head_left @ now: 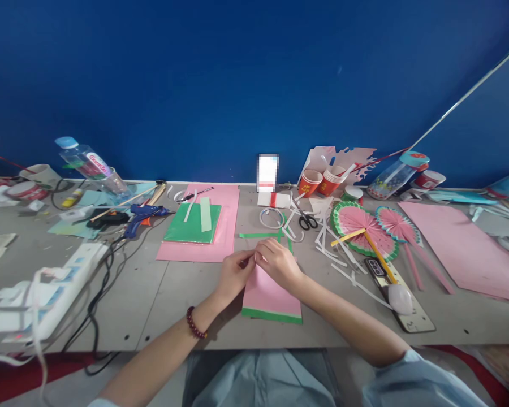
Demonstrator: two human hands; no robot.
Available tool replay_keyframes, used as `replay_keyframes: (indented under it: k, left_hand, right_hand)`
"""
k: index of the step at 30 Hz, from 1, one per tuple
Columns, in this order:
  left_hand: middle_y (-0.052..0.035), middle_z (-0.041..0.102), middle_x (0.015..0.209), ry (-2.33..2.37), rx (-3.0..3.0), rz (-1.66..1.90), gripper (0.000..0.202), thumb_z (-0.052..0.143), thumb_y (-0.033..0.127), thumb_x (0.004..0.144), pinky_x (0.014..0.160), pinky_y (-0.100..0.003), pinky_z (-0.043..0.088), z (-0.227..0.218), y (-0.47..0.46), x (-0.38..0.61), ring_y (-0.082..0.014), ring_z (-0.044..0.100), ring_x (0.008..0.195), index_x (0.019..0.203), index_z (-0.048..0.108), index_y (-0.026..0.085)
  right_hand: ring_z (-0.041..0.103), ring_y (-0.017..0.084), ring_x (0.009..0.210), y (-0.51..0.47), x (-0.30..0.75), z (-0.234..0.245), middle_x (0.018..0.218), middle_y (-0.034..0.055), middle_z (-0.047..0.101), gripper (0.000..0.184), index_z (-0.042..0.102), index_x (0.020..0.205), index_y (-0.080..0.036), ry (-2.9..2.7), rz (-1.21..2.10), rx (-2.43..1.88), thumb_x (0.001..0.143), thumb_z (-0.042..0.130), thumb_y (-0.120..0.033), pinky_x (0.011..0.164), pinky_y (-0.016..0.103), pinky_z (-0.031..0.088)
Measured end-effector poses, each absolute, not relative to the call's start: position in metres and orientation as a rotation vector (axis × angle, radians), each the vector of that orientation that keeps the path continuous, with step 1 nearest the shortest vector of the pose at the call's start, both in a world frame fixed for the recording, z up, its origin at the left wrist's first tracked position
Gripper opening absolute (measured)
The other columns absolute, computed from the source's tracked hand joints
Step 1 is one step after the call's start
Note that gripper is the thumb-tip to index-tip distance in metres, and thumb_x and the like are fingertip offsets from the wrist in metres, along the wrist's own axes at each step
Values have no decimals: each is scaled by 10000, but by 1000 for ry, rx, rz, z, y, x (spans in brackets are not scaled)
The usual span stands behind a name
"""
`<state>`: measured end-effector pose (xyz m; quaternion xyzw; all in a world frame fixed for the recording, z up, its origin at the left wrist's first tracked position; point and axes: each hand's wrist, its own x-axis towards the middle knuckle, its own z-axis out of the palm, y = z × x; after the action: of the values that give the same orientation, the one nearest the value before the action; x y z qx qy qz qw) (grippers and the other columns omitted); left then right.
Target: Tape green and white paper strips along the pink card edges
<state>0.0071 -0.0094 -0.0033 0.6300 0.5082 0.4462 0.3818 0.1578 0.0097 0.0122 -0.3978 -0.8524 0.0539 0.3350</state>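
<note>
A pink paper sheet with a green strip along its near edge lies on the table in front of me. My left hand is closed in a pinch at the sheet's far left corner. My right hand pinches the same spot, its fingertips meeting those of the left and its palm covering part of the far edge. Whatever fine detail sits between the fingertips is too small to make out. Just beyond the hands lie green paper strips and a roll of tape.
Left are a green paper pack on pink card, a blue glue gun and a power strip. Right are black scissors, white paper scraps, watermelon-patterned paper fans and a phone. Red paper cups stand behind.
</note>
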Motion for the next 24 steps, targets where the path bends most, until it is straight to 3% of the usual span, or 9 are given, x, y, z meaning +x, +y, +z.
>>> replay_keyframes:
  k: [9, 18, 24]
  left_hand:
    - [-57, 736, 900, 1278, 1566, 1139, 243, 547, 282, 848, 593, -228, 453, -4, -10, 8, -154, 627, 708, 951, 739, 176]
    - [-64, 738, 862, 1315, 1539, 1173, 248, 563, 287, 825, 555, -222, 446, -1, -10, 8, -147, 617, 659, 942, 743, 161]
    - [-73, 742, 889, 1333, 1340, 1197, 274, 614, 332, 773, 615, -245, 490, 2, -7, 6, -163, 641, 691, 932, 744, 149]
  right_hand:
    - [585, 175, 747, 11, 154, 12, 763, 35, 627, 130, 561, 722, -201, -1890, 475, -1105, 763, 520, -84, 692, 287, 475]
    - [596, 171, 714, 14, 156, 17, 735, 34, 649, 86, 599, 686, -194, -1692, 694, -1172, 742, 549, -151, 678, 296, 476]
    - [606, 169, 715, 24, 161, 13, 749, 33, 628, 74, 586, 715, -188, -1461, 941, -1201, 754, 552, -241, 683, 299, 493]
